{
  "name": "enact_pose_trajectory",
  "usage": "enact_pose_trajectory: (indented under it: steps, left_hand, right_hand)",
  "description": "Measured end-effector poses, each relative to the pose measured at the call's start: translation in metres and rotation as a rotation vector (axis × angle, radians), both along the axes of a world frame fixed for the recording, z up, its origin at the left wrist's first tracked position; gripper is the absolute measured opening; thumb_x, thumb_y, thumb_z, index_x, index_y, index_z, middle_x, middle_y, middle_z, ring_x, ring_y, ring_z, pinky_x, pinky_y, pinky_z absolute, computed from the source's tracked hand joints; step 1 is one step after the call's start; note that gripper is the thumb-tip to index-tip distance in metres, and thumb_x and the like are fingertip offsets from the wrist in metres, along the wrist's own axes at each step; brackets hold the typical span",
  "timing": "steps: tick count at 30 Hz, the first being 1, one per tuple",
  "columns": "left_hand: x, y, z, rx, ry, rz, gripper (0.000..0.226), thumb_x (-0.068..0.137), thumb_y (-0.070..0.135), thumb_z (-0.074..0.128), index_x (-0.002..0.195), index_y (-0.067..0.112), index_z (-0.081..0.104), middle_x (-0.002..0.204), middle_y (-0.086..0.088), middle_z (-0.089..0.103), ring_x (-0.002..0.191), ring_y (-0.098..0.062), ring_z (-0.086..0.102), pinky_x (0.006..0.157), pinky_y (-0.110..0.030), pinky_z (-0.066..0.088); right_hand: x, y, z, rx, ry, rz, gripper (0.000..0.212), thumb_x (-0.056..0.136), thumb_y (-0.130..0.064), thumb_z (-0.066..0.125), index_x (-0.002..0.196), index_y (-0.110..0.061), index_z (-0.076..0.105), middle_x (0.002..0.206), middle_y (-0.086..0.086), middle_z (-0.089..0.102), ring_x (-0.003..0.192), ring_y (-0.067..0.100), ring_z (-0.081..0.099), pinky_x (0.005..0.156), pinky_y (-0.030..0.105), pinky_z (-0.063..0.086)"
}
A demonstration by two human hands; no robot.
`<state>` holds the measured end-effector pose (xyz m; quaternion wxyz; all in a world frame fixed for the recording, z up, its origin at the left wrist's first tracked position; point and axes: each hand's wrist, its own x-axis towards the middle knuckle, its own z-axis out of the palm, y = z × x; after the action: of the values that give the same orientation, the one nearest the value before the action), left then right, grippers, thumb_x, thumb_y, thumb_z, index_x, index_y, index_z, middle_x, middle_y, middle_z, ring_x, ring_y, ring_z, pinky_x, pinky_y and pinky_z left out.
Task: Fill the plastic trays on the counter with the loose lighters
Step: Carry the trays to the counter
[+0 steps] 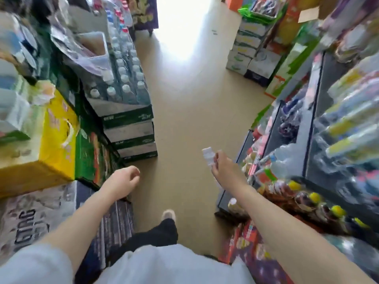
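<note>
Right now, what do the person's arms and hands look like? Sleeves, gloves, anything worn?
Both forearms are bare. The left hand and right hand have no gloves, and no watch or rings are visible. Short pale grey-white sleeves end above the elbows.

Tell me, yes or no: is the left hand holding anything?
No. The left hand is loosely curled with nothing in it, while the right hand pinches a small white object.

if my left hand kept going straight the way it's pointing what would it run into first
Probably nothing soon: the left hand points up the aisle over bare floor. The stacked water bottle cases sit just to its left, though depth is unclear.
</note>
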<state>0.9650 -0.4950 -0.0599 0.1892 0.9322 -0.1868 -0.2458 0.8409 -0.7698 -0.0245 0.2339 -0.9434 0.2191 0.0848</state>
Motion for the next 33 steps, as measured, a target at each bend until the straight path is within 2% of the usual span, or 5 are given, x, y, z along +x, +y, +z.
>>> enact_pose_trajectory:
  steps: [3,12,18,26,33]
  left_hand:
    - [0.065,-0.043,0.013,-0.041,0.006,-0.037,0.026,0.092,0.023,0.051,0.117,0.017,0.056,0.11,-0.004,0.063,0.09,-0.013,0.055,0.078,-0.023,0.045]
    - [0.258,-0.219,0.049,-0.246,-0.054,-0.142,0.026,0.091,0.019,0.051,0.117,0.014,0.055,0.101,0.002,0.06,0.087,-0.014,0.059,0.08,-0.028,0.048]
    - [0.405,-0.314,0.046,-0.228,-0.059,-0.057,0.027,0.091,0.019,0.052,0.117,0.015,0.055,0.1,0.004,0.06,0.083,-0.011,0.057,0.078,-0.03,0.051]
    - [0.588,-0.344,0.045,-0.123,-0.052,0.204,0.026,0.092,0.022,0.05,0.116,0.012,0.056,0.097,0.002,0.06,0.077,-0.019,0.06,0.063,-0.026,0.046]
    - [0.752,-0.346,0.025,-0.072,-0.039,0.311,0.024,0.091,0.021,0.051,0.112,0.011,0.058,0.103,-0.004,0.065,0.092,-0.021,0.059,0.084,-0.034,0.047]
  right_hand:
    - [0.062,-0.043,0.0,-0.023,0.075,-0.012,0.014,0.093,-0.017,0.042,0.1,-0.006,0.038,0.095,0.019,0.06,0.081,0.036,0.059,0.057,0.034,0.034]
    - [0.234,-0.203,-0.017,-0.104,0.18,-0.07,0.008,0.093,-0.017,0.037,0.092,-0.01,0.034,0.092,0.021,0.062,0.066,0.029,0.047,0.049,0.031,0.029]
    - [0.402,-0.312,-0.011,-0.067,0.165,-0.021,0.009,0.09,-0.015,0.041,0.084,-0.014,0.035,0.097,0.021,0.062,0.07,0.029,0.046,0.059,0.031,0.031]
    - [0.65,-0.352,0.032,-0.059,-0.002,0.238,0.017,0.092,-0.021,0.04,0.096,-0.007,0.049,0.095,0.018,0.063,0.084,0.036,0.058,0.063,0.033,0.035]
    - [0.851,-0.362,0.02,-0.05,-0.066,0.347,0.014,0.089,-0.022,0.044,0.097,-0.011,0.05,0.093,0.009,0.063,0.082,0.032,0.057,0.064,0.034,0.042]
